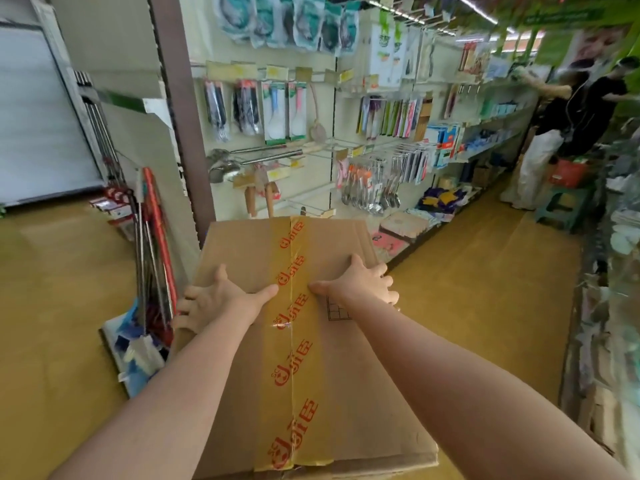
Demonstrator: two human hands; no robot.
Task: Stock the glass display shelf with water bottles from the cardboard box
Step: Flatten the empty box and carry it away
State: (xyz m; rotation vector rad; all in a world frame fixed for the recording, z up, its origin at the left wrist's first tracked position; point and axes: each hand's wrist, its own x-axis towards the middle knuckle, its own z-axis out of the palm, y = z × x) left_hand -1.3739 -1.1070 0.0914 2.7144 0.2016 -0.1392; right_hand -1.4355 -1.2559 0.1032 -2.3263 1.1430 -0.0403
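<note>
A closed cardboard box (353, 368), sealed along its middle with yellow tape printed in red, fills the lower centre of the head view. My left hand (214, 299) grips its left edge, fingers curled over the side and thumb lying on the top. My right hand (363, 284) grips the right edge the same way, thumb pointing toward the tape. Both forearms stretch over the box top. No water bottles and no glass display shelf are in view.
A wall rack of hanging kitchen utensils (311, 133) stands straight ahead. Long red and metal poles (156, 244) lean at the left beside a brown pillar (183, 109). Two people (581, 109) stand at the far right by an orange basket (568, 173). Yellow floor runs down the aisle.
</note>
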